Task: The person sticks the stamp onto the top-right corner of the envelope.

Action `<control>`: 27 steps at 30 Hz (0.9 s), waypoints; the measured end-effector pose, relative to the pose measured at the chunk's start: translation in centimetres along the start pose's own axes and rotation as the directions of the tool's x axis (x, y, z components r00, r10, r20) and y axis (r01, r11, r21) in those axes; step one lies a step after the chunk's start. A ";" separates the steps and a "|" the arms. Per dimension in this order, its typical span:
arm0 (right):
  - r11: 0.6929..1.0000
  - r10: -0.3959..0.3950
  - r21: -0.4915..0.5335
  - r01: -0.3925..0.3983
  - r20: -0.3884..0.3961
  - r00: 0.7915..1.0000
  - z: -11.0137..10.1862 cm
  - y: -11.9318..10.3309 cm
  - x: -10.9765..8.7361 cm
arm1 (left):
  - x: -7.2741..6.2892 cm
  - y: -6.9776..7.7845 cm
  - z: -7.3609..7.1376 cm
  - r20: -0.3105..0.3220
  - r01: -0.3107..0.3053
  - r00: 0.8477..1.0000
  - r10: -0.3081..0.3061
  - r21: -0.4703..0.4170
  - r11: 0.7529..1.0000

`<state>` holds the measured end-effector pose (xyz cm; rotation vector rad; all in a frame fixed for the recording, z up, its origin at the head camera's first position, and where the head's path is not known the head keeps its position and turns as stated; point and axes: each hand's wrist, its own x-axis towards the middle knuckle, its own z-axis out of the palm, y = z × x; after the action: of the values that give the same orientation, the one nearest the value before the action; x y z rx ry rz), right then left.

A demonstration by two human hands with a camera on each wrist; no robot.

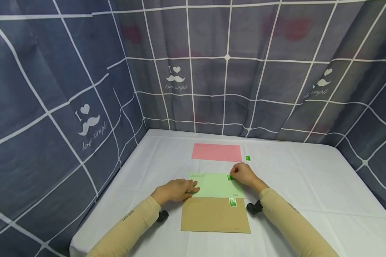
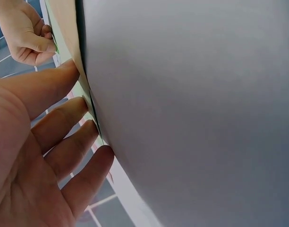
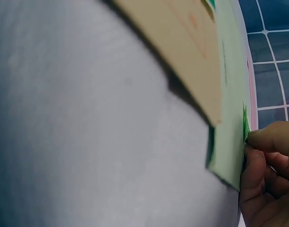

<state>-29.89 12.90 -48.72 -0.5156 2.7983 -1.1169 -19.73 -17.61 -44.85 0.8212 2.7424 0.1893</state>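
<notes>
two hands (image 1: 175,190) (image 1: 244,174), three envelopes (image 1: 217,152) (image 1: 210,187) (image 1: 213,216), seemingly three stamps (image 1: 248,158) (image 1: 229,177) (image 1: 233,202)

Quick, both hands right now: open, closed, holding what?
Left hand: open, resting on the left end of the green envelope.
Right hand: closed, pinching the stamp at that envelope's upper right.

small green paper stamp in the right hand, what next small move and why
Probably press the stamp flat: the right hand pinches it at the upper right of the pale green paper envelope, whose left end the left hand touches.
</notes>
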 end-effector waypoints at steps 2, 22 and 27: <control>1.000 -0.001 -0.005 0.001 0.001 1.000 0.0 0.1 0.0 | 0.0 0.0 0.1 0.003 0.001 1.000 -0.001 -0.001 1.000; 1.000 0.023 -0.012 -0.024 -0.025 0.999 -0.2 -0.2 0.1 | 0.1 -0.1 -0.2 0.012 -0.001 1.000 0.001 0.008 1.000; 0.999 0.049 0.003 -0.049 -0.011 0.999 -0.2 -0.2 0.0 | 0.0 0.0 -0.2 0.013 0.006 1.000 -0.006 -0.002 1.000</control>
<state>-29.88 12.89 -48.43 -0.4390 2.8022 -1.1172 -19.77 -17.58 -44.65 0.8105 2.7319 0.1854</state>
